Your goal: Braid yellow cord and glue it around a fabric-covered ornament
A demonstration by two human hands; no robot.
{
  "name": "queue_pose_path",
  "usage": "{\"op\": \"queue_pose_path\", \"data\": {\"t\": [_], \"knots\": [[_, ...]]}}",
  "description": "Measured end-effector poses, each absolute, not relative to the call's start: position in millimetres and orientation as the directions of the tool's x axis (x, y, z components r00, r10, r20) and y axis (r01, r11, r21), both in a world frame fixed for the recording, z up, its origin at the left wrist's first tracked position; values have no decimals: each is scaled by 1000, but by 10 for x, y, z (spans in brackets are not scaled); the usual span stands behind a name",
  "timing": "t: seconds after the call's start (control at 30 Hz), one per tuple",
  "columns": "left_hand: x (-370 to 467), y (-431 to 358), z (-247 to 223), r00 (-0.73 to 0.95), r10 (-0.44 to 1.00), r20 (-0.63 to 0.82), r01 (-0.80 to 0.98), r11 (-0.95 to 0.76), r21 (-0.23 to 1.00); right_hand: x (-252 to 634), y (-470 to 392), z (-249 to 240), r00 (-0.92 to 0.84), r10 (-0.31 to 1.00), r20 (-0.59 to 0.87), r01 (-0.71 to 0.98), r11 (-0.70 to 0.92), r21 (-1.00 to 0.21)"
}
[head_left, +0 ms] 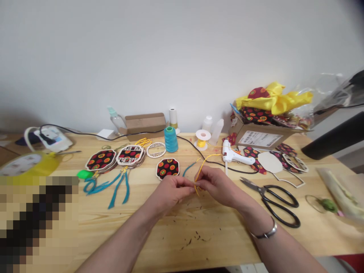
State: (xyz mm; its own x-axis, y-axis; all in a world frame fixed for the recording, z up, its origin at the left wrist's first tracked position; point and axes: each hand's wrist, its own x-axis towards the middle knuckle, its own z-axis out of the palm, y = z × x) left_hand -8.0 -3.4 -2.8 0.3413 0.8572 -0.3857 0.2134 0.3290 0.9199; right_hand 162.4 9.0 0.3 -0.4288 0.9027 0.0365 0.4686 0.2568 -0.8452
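Both hands meet over the middle of the wooden table point(159, 235). My left hand point(174, 191) pinches a yellow cord point(202, 163) between thumb and fingers. Close beside it, my right hand point(214, 185) is closed on the same cord, whose loose end points down between the hands. Just behind my left hand lies a patterned, white-edged plaque point(167, 168). A thin teal tassel point(189, 167) lies behind the fingertips. The yellow cord also runs back toward a white spool point(203, 135) near the glue gun point(230, 153).
Black-handled scissors point(280, 189) lie to the right. Stacked plaques point(130, 155) with teal tassels are at the left. A teal thread cone point(171, 140) stands at the back, with a cardboard box point(261, 136) of fabric at back right. A black cable point(142, 132) crosses the table.
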Motion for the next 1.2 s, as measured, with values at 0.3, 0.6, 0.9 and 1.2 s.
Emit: {"op": "queue_pose_path", "data": {"t": [0.3,0.6,0.9,1.2], "knots": [[-62,-33,-20,308,854,-418,297,332,896,1588,88,-23,-452,891,40,506,293,-811],[-67,-25,-37,295,864,-408,242,346,907,1611,94,-39,-465,884,41,509,305,-805],[-90,-2,-44,330,844,-424,131,403,906,1632,106,-58,-473,880,44,448,283,-848],[-30,-42,5,197,941,-274,228,228,946,1608,117,-102,-407,913,23,378,191,-906]]}}
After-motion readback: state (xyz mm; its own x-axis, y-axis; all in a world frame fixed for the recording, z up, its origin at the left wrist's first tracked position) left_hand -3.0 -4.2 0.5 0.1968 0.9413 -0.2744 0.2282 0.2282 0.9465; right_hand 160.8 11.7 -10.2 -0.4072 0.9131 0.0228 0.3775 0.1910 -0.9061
